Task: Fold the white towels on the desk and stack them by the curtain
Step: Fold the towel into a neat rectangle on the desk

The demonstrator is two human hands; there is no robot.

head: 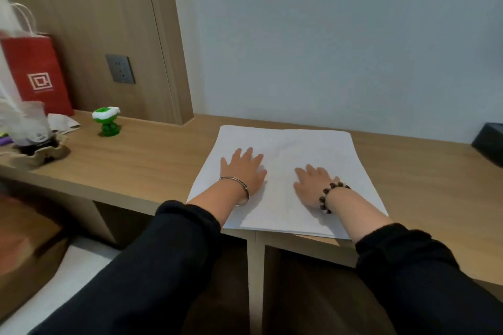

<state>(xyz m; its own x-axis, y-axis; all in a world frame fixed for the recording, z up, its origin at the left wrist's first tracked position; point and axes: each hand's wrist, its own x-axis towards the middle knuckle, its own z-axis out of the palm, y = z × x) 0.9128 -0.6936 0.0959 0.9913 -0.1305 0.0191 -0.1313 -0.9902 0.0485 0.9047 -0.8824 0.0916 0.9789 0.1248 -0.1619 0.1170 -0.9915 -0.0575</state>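
A white towel (304,149) lies flat on the wooden desk (152,160), folded into a broad rectangle with layered edges showing at its near side. My left hand (245,168) rests palm down on the towel's left half, fingers spread and straight. On the right half, my right hand (313,185) lies flat too, fingers pointing away and left. Both hands press on the cloth and hold nothing. A pale curtain edge (6,16) shows at the far left.
A red paper bag (36,73) stands at the desk's left end beside a plastic cup in a cardboard holder (35,128). A green and white toy (107,121) sits near a wall socket (120,68). A dark box (490,141) sits at the right edge.
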